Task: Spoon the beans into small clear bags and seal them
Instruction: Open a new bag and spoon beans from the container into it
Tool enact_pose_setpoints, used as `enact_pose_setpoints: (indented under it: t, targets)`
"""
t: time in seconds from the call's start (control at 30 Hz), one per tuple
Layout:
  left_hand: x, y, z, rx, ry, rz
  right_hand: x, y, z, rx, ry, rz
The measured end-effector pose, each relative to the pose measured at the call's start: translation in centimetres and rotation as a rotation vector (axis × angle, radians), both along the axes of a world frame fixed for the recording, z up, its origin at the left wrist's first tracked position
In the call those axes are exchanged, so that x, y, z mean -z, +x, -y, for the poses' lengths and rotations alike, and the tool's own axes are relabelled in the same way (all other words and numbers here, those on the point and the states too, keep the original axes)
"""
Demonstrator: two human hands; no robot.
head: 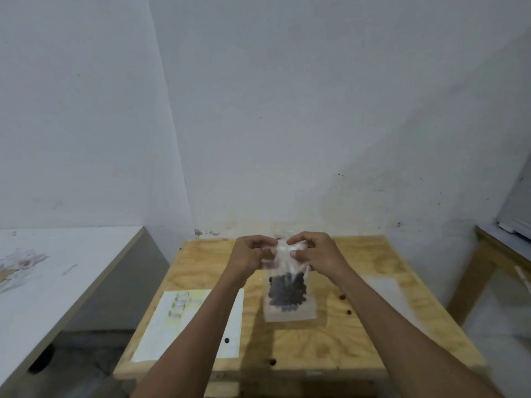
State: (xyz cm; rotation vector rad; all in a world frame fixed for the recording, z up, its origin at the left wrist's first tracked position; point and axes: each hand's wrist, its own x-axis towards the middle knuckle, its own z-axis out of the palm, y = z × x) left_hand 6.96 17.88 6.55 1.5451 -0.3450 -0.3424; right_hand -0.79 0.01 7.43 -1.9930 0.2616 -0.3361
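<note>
Both grips pinch the top edge of the clear bag [283, 271], left hand [250, 255] and right hand [313, 254] side by side, holding it above the wooden surface [359, 334]. The film looks thin, limp and slippery, with the dark beans [287, 293] sagging at the bottom, so the mouth strip is probably the best place to hold it for sealing.

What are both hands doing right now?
Left hand: pinching the top of the bag.
Right hand: pinching the top of the same bag.

Dark beans [287, 291], clear bag [288, 313], pale wood table [359, 326].
</note>
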Motion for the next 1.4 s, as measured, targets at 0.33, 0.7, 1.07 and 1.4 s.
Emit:
enact_pose_setpoints:
  t: [0.33, 0.7, 1.07, 1.4]
  targets:
    - [8.6, -1.0, -0.6, 0.029, 0.558, 0.265, 8.3, -2.1, -1.7, 0.072, -0.188, -0.234]
    - [7.8, -2.2, 1.8, -0.002, 0.803, 0.641, 7.7, -2.2, -0.9, 0.152, -0.41, -0.202]
    - [6.1, -8.2, 15.2, 0.103, 0.665, 0.566, 5.6, -8.7, 12.6, 0.582, -0.24, -0.317]
    - [6.6, -8.1, 21.0, 0.139, 0.796, 0.429, 8.2, -9.5, 15.6, 0.589, -0.204, -0.4]
